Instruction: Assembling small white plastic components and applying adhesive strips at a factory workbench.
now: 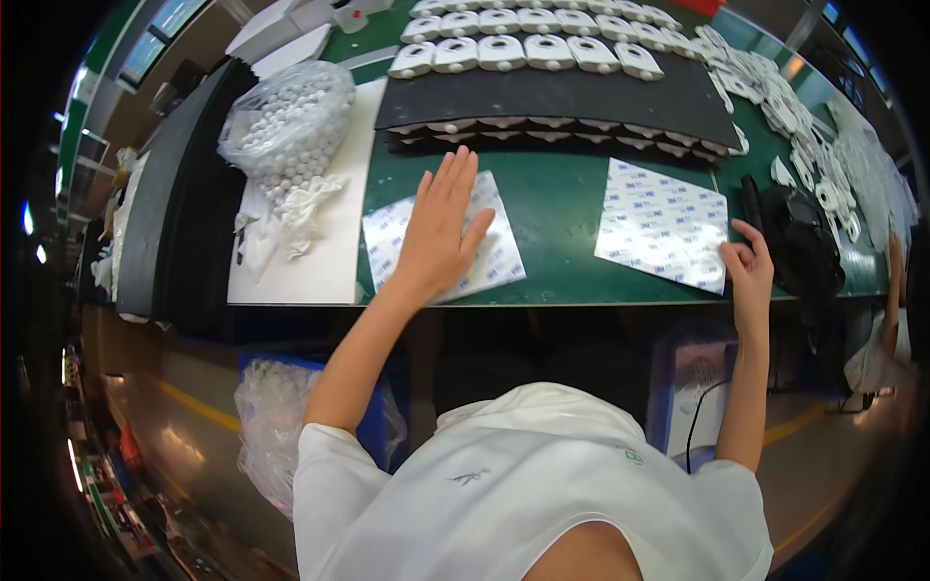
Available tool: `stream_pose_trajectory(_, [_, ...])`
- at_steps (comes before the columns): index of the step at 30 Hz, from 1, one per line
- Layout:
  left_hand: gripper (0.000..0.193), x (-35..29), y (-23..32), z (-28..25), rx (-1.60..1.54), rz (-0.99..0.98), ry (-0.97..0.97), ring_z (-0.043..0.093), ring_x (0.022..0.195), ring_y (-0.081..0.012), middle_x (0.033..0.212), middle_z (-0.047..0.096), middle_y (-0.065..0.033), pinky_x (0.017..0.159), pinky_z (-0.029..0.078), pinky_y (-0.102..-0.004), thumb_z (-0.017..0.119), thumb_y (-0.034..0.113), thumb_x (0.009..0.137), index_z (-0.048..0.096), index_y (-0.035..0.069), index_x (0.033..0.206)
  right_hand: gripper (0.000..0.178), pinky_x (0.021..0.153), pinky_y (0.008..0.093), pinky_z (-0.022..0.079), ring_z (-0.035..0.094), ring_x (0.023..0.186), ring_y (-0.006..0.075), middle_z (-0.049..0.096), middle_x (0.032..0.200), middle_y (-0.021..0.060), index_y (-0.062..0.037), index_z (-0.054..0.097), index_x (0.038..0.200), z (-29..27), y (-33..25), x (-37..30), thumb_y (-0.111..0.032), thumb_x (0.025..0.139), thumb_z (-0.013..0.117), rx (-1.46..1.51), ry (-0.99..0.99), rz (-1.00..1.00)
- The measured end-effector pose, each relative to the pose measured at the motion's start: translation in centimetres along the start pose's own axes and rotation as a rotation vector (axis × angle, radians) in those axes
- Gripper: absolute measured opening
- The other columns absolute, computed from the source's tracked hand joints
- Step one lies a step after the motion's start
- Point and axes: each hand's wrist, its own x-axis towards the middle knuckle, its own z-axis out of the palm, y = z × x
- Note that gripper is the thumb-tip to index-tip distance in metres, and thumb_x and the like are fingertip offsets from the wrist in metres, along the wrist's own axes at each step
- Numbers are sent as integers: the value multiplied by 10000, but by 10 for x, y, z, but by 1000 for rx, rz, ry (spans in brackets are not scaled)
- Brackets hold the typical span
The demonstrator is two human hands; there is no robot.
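My left hand [444, 225] lies flat, fingers stretched out and close together, thumb apart, on a white sheet [496, 254] printed with blue marks. The hand covers the middle of that sheet. To the right, a second white sheet [661, 225] with the same blue print rests on the green table top. My right hand [752, 273] is at this sheet's right edge with its fingers curled, one finger standing off from the rest. Its fingertips meet the edge; whether something small sits between them is hidden.
Beyond the sheets, stacked black boards [552, 102] carry rows of white plastic parts [501, 52]. A clear bag of white balls [291, 121] stands at left on a white board [334, 254]. Loose white parts [775, 97] pile up at right, near a black object [799, 232]. Another person's arm [893, 290] shows far right.
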Motion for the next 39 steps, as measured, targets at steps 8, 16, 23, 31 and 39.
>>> stream_pose_trajectory(8, [561,-98,31,-45,420,141,-158,547,1095,-330,1197,557,-164,840,484,-379,731,256,727,539,48,1212,308,647,155,382,499,703,30,574,766,-10,14,519,1174,3,20,-6,-15,877,593,-83,123,-189])
stream_pose_trajectory(16, [34,-60,5,-153,-187,-170,81,648,683,-182,776,674,-90,612,503,-295,658,56,790,685,40,804,277,646,148,393,524,713,33,596,785,9,13,526,1146,6,24,-6,-12,877,588,-79,158,-191])
stream_pose_trajectory(23, [255,104,-208,-225,-989,-484,693,617,792,-144,897,645,-71,685,493,-267,620,215,881,608,-20,980,234,637,149,388,509,704,26,572,774,-1,9,537,1114,11,28,-5,-6,883,572,-69,190,-193])
stream_pose_trajectory(31, [313,254,-338,-152,-937,-1056,914,612,917,-317,1168,548,-136,607,550,-424,461,82,921,482,83,1233,201,612,152,379,485,678,20,551,783,-9,14,536,1094,11,30,-6,3,893,548,-157,284,-173])
stream_pose_trajectory(39, [274,288,-430,-130,-970,-1075,1169,646,916,-293,1152,589,-120,637,592,-414,566,90,888,519,24,1150,156,609,139,360,476,678,3,553,786,-18,9,550,1042,16,27,-11,6,886,557,-248,343,-146])
